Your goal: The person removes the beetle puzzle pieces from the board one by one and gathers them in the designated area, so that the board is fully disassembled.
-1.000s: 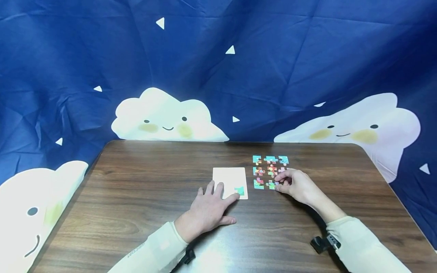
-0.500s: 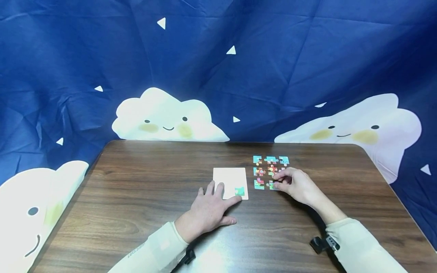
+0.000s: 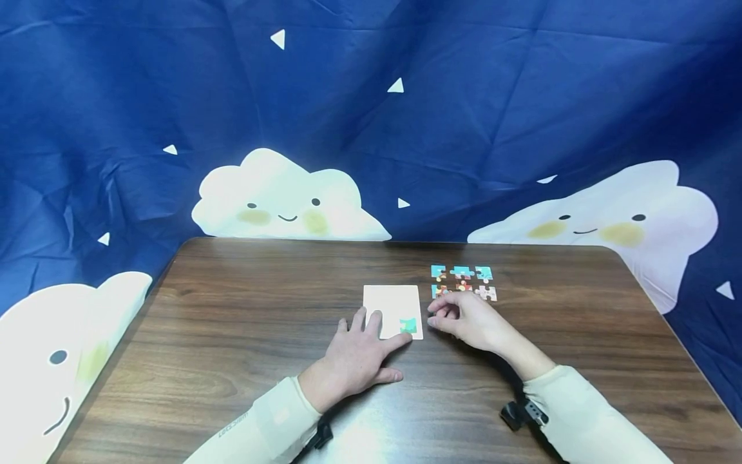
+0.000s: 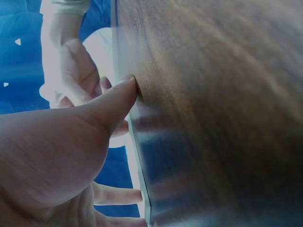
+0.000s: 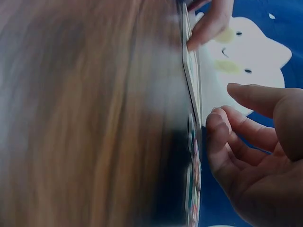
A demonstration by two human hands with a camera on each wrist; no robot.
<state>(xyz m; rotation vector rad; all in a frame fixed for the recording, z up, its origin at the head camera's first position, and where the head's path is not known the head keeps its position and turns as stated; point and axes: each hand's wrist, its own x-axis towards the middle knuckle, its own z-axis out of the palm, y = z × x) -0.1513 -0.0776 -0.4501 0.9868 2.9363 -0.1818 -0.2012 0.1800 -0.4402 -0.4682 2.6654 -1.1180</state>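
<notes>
My left hand lies with fingers spread on the near edge of a square white puzzle board, its index fingertip just below a green jigsaw piece in the board's near right corner. To the right, my right hand is over the near part of a group of jigsaw pieces, covering the nearest ones. In the right wrist view, the right thumb stands apart from the bent fingers, with nothing seen between them. A pale pink piece shows beyond the right knuckles.
Everything lies on a brown wooden table. Behind it hangs a blue cloth printed with smiling clouds. Both forearms wear pale sleeves, and a small black camera sits at the right wrist.
My right hand has moved left, from the near right pieces to beside the board's right edge, and its fingertips have parted. My left hand has stayed in place.
</notes>
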